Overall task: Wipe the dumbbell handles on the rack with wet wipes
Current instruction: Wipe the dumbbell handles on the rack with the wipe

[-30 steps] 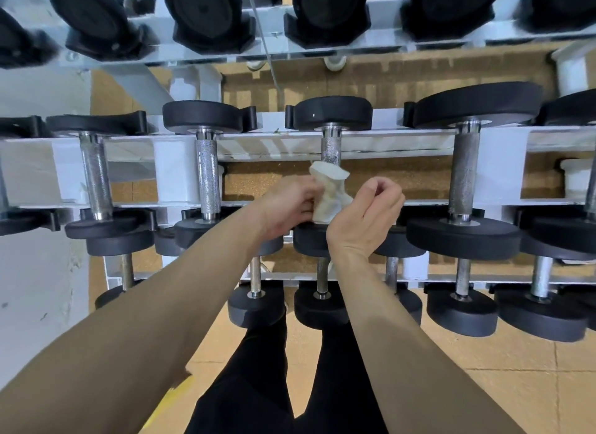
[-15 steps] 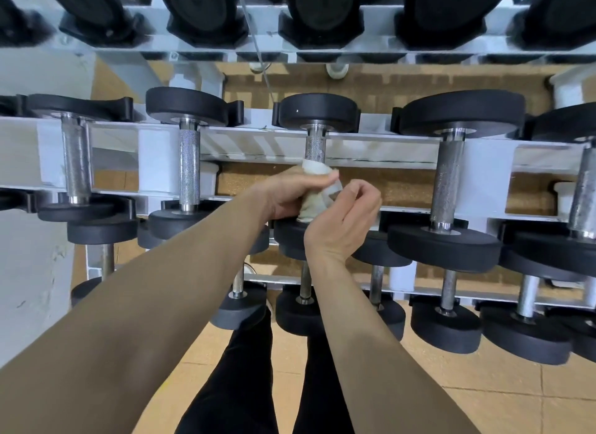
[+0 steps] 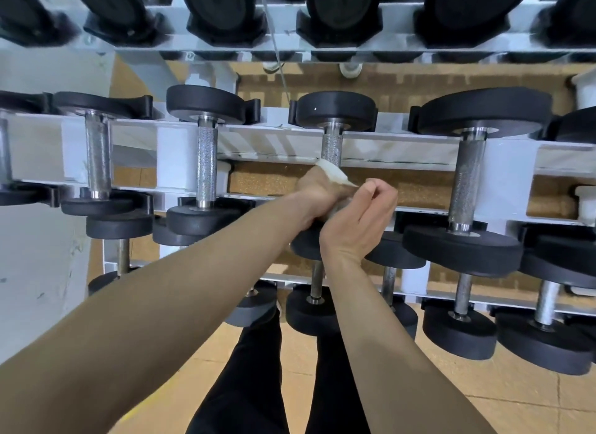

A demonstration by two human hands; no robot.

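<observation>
Nearest the viewer, two legs (image 3: 251,385) in black trousers are seen from above on a tan floor (image 3: 483,401), and two bare forearms are stretched forward to a white rack (image 3: 274,140). The right hand (image 3: 358,220) is closed, its fingers curled tight, and one end of a white wet wipe (image 3: 333,173) appears to be pinched by them. Just beyond, the left hand (image 3: 314,194) is wrapped round the lower part of a knurled steel dumbbell handle (image 3: 332,148), the wipe bunched beneath it; its fingertips are hidden. Both hands are probably used so that the wipe is kept tight round the bar. The handle is laid across the middle tier's rails, leaving it bare between its black heads. Farthest off, an upper tier of dumbbells (image 3: 342,10) is seen.
</observation>
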